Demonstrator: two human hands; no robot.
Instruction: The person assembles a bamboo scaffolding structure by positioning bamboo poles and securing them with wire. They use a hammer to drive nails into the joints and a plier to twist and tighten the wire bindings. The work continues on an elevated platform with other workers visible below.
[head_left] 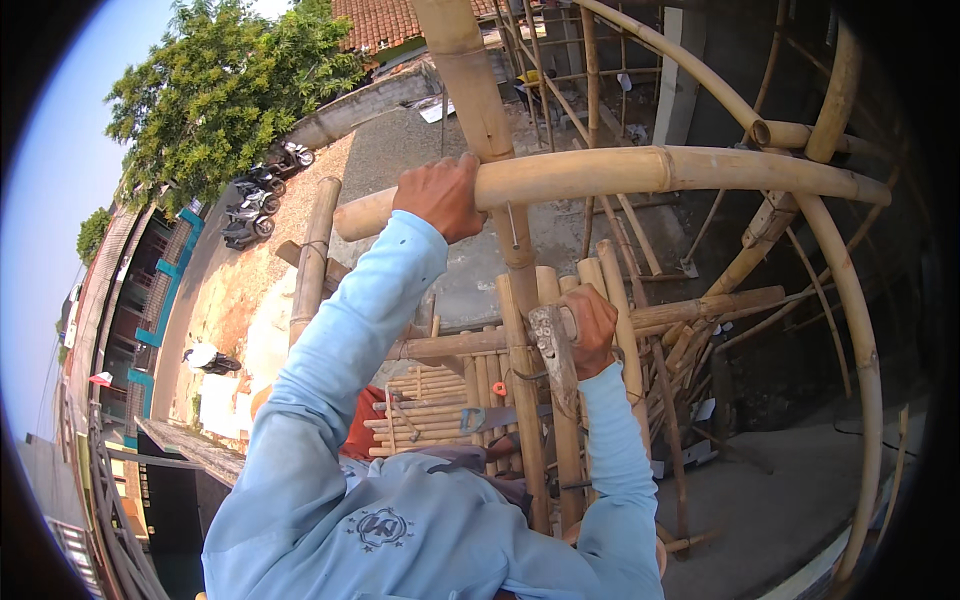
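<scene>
My left hand (440,198) is closed around the near end of a thick bamboo pole (600,174), where it crosses an upright bamboo post (465,85). A thin nail (513,228) sticks out from the pole's underside against the post. Lower and to the right, my right hand (587,328) is wrapped round a rough, worn wooden mallet (553,355), whose long pale head hangs downward. The mallet is apart from the pole. Most of its handle is hidden in my fist.
Below me is a platform of bamboo poles (425,400), with a saw (472,420) on it and a person in red (362,425) beside it. A crossing bamboo pole (710,308) runs right. A curved pole (850,330) stands at far right. Parked motorcycles (255,205) line the ground far below.
</scene>
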